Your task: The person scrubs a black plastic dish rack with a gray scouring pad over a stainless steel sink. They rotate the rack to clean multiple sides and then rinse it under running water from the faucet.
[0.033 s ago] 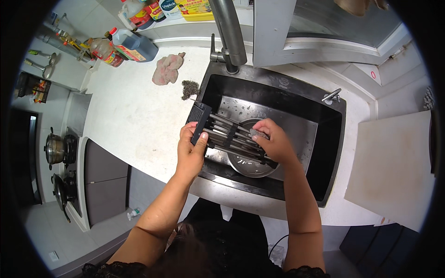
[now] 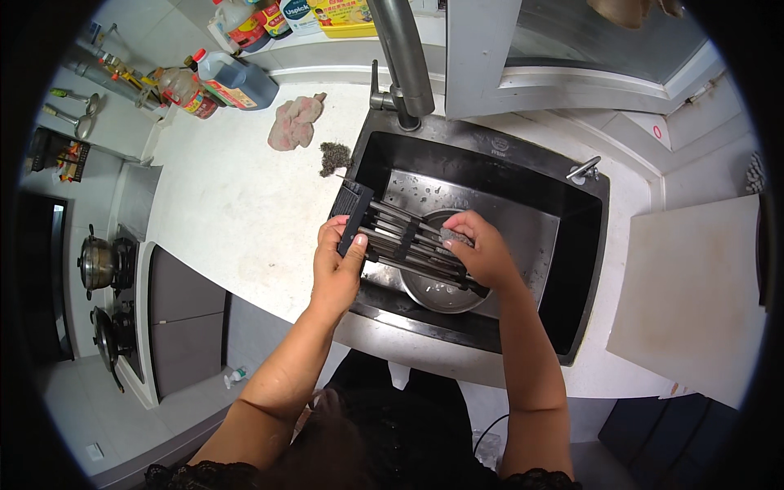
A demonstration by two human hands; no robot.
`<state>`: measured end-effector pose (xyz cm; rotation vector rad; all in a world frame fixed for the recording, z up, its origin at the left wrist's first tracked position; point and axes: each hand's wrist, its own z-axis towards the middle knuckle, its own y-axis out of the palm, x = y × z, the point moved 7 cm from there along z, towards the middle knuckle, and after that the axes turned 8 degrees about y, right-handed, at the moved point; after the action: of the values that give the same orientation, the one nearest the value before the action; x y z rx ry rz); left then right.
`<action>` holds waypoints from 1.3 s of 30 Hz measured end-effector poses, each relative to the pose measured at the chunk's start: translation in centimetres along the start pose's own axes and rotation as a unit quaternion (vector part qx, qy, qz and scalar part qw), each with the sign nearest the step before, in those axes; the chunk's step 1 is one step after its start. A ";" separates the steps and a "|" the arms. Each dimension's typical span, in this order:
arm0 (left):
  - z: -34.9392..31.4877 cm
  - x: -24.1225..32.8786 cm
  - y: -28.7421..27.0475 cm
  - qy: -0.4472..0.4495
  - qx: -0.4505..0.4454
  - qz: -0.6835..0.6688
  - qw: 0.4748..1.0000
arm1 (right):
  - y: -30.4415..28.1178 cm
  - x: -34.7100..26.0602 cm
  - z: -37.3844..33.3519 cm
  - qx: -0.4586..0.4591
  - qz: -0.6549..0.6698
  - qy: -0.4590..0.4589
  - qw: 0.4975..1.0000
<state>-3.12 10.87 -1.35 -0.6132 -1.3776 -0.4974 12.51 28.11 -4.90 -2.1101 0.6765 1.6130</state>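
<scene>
While hands grip a rack [image 2: 404, 241], a yellow package [image 2: 343, 16] stands behind the faucet [image 2: 402, 57].

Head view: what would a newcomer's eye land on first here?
First, the dark sink at centre, where the left hand grips the black end of a barred metal rack held over a round steel basin. The right hand presses a grey scouring pad onto the bars. Next come the tall grey faucet behind the sink and the pink rag on the white counter.
</scene>
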 end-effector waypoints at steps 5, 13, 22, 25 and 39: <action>1.0 -0.4 -1.6 0.016 0.010 0.074 0.997 | -0.3 -0.6 -1.3 0.040 -0.041 -0.002 0.998; 1.3 -2.8 -0.9 -0.430 -0.069 -0.135 0.890 | 1.1 -2.5 -4.4 0.083 -0.268 -0.264 0.923; 1.0 -3.3 -0.2 -0.327 -0.044 -0.172 0.928 | 0.5 2.4 -3.8 0.008 -0.157 -0.128 0.979; 1.7 -3.0 -0.3 -0.256 -0.045 -0.147 0.954 | 0.5 4.0 -3.1 0.028 -0.099 -0.044 0.994; 1.4 0.0 -5.2 -0.044 -0.062 0.046 0.996 | -5.1 18.0 1.6 0.241 -0.287 0.130 0.918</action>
<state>-7.54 7.94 -0.66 -0.8041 -1.4008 -0.4880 18.26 30.66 -22.62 -1.9098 0.4123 0.7637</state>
